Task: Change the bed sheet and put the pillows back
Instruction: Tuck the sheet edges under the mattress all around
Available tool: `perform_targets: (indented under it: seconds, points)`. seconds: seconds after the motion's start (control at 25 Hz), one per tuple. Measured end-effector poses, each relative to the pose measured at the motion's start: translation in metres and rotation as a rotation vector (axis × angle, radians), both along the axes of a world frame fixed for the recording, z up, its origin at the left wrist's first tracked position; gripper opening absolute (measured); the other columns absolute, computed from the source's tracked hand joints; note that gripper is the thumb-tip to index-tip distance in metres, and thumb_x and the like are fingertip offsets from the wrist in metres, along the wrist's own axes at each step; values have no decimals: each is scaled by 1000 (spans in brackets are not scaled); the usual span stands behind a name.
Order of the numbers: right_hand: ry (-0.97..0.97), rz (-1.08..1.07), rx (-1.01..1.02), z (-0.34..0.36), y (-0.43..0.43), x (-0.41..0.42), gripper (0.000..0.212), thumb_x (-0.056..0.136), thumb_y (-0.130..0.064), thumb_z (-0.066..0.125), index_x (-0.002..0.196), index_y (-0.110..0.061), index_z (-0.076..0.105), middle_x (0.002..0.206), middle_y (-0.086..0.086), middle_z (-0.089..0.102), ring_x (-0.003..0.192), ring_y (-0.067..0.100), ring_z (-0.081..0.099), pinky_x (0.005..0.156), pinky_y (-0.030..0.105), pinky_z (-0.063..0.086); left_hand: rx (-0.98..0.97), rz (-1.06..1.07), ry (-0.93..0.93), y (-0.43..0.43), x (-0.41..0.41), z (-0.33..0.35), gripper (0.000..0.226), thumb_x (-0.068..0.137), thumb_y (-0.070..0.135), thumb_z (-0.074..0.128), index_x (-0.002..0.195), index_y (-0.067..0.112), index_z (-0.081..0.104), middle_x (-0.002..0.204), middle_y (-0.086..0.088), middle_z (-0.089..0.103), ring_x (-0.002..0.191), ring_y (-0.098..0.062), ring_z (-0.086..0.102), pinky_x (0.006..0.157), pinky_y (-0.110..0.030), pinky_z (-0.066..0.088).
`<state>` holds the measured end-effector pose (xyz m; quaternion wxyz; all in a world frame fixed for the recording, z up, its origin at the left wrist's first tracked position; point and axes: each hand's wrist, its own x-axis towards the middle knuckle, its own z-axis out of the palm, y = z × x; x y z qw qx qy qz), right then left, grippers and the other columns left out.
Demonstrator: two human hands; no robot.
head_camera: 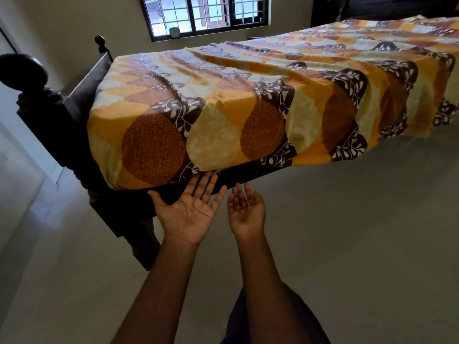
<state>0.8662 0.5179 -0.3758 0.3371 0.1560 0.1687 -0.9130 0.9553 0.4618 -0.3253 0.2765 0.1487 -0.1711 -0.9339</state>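
A bed sheet point(248, 95) printed with orange, yellow and brown leaf shapes covers the mattress and hangs down its near side. Towards the right its lower edge hangs loose. My left hand point(188, 209) is palm up with fingers straight, its fingertips just below the sheet's lower edge at the dark bed frame point(139, 207). My right hand point(246, 212) is beside it, palm up with fingers relaxed, holding nothing. No pillows are in view.
The dark wooden footboard with round knobs point(22, 70) stands at the left end of the bed. A barred window point(203, 16) is on the far wall. Pale tiled floor point(360, 232) stretches along the near side of the bed.
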Motion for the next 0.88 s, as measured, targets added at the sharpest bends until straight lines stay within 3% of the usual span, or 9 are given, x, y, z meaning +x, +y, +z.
perform_targets:
  seconds: [0.12, 0.2, 0.32, 0.44, 0.52, 0.6, 0.68, 0.76, 0.88]
  points:
    - [43, 113, -22, 20, -21, 4, 18, 97, -20, 43, 105, -12, 57, 101, 13, 60, 90, 20, 59, 80, 29, 48, -2, 27, -30, -4, 7, 2, 99, 79, 80, 18, 137, 2, 35, 130, -25, 49, 128, -35, 44, 96, -51, 38]
    - [81, 103, -71, 28, -28, 5, 26, 98, -22, 41, 119, -11, 52, 110, 17, 57, 103, 25, 57, 91, 33, 45, 26, 80, -26, -6, 13, 4, 98, 80, 77, 22, 141, 1, 29, 133, -27, 46, 126, -38, 44, 95, -50, 40]
    - [105, 65, -188, 33, -28, 8, 46, 100, -31, 36, 140, -8, 35, 140, 20, 41, 132, 30, 40, 100, 38, 36, 65, 112, 37, -9, 19, 5, 99, 81, 77, 24, 141, -2, 28, 139, -29, 40, 127, -40, 43, 94, -49, 40]
    - [126, 69, -290, 32, -24, 14, 59, 98, -41, 34, 144, -5, 27, 148, 18, 32, 138, 28, 31, 108, 39, 29, 49, 95, 64, -11, 22, -1, 100, 80, 77, 24, 136, -6, 34, 135, -30, 45, 127, -39, 44, 100, -48, 37]
    - [164, 59, -340, 33, -26, 16, 57, 98, -41, 33, 141, -4, 33, 139, 15, 43, 131, 25, 40, 108, 36, 30, 6, 73, 83, -12, 23, -4, 93, 78, 68, 41, 133, -7, 36, 131, -30, 49, 126, -38, 45, 101, -47, 37]
    - [196, 49, -344, 42, -36, 13, 43, 97, -34, 31, 128, -8, 46, 114, 9, 57, 107, 19, 54, 96, 29, 39, -53, 59, 123, -14, 25, -4, 95, 57, 45, 72, 132, -5, 40, 129, -29, 52, 124, -37, 47, 98, -46, 39]
    - [200, 62, -304, 54, -45, 8, 35, 96, -29, 31, 119, -10, 51, 102, 7, 59, 93, 17, 56, 83, 26, 43, -78, 48, 112, -16, 25, -2, 98, 43, 27, 82, 128, -3, 45, 127, -26, 55, 122, -35, 51, 95, -44, 42]
    - [212, 91, -201, 60, -45, 2, 31, 96, -24, 33, 114, -9, 54, 103, 8, 59, 93, 19, 56, 82, 28, 44, -95, 72, -28, -17, 22, -2, 78, 62, 29, 75, 130, 2, 47, 128, -18, 57, 119, -30, 53, 96, -43, 43]
    - [323, 137, 101, 51, -17, 2, 18, 96, -11, 41, 103, -6, 57, 97, 8, 60, 92, 18, 59, 83, 28, 49, -297, 96, -349, -4, 17, -2, 38, 96, 29, 40, 130, 14, 49, 131, -6, 56, 118, -22, 53, 100, -41, 41]
